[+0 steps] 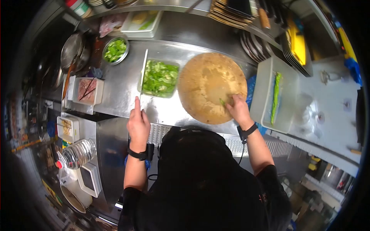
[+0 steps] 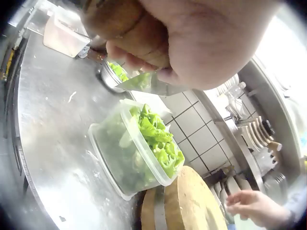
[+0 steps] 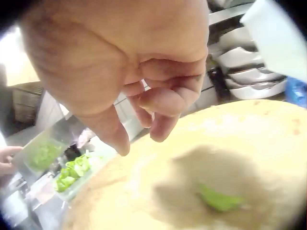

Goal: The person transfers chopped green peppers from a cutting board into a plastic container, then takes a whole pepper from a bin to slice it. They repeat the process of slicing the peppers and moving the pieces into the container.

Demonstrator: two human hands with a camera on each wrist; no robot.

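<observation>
My left hand (image 1: 138, 125) (image 2: 216, 43) grips the brown wooden handle (image 2: 129, 31) of a cleaver, its broad blade (image 1: 144, 69) (image 2: 160, 85) upright and seen nearly edge-on in the head view. The blade stands by the left side of a clear plastic container (image 2: 115, 148) filled with chopped greens (image 1: 160, 78) (image 2: 156, 139). Over the round wooden board (image 1: 200, 84) (image 3: 134, 196), my right hand (image 1: 238, 111) (image 3: 129, 62) hangs with fingers bent and parted, holding nothing. A small green piece (image 1: 222, 102) (image 3: 220, 199) lies on the board below its fingertips.
A metal bowl of greens (image 1: 115, 51) and a tub of pink meat (image 1: 88, 90) stand at the left. Right of the board, a white bin (image 1: 287, 100) holds a long green stalk (image 1: 276, 98). Plates (image 1: 230, 13) line the back shelf.
</observation>
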